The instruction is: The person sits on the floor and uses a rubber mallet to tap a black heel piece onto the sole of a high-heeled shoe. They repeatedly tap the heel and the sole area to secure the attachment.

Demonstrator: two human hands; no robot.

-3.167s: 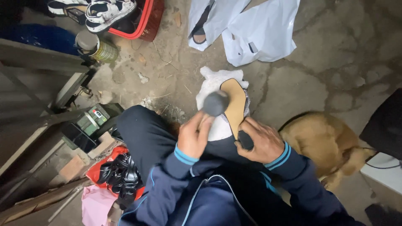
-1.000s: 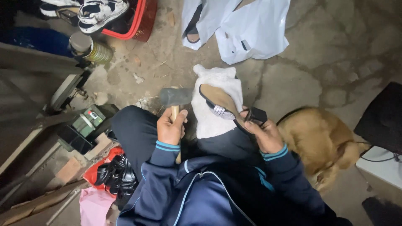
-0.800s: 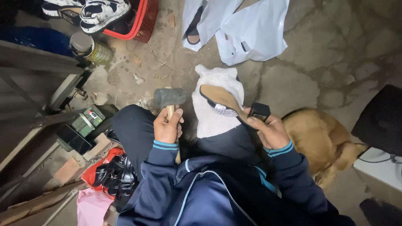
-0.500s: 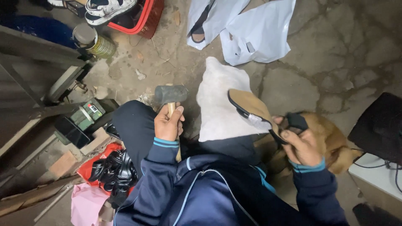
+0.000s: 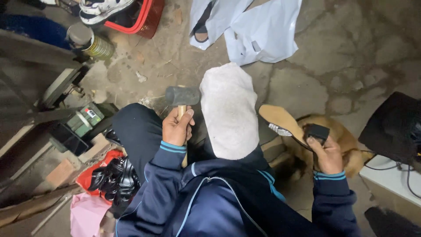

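Note:
My left hand [image 5: 176,126] grips the wooden handle of a hammer [image 5: 181,96], its dark metal head pointing up over my left knee. My right hand [image 5: 326,153] holds a high-heeled shoe [image 5: 289,125] out to the right, sole up, with its black heel block near my fingers. A white cloth [image 5: 229,109] lies draped over my lap between the two hands, with nothing on it.
A tan dog [image 5: 346,142] lies under my right hand. White plastic bags [image 5: 254,26] with a sandal lie on the concrete floor ahead. A red basket [image 5: 140,17] with shoes and a tin can [image 5: 94,41] are at the upper left. Black straps [image 5: 112,173] and boxes are at the left.
My right hand has carried the shoe off the white cloth and out to the right over the dog. My left hand keeps the hammer upright in about the same place.

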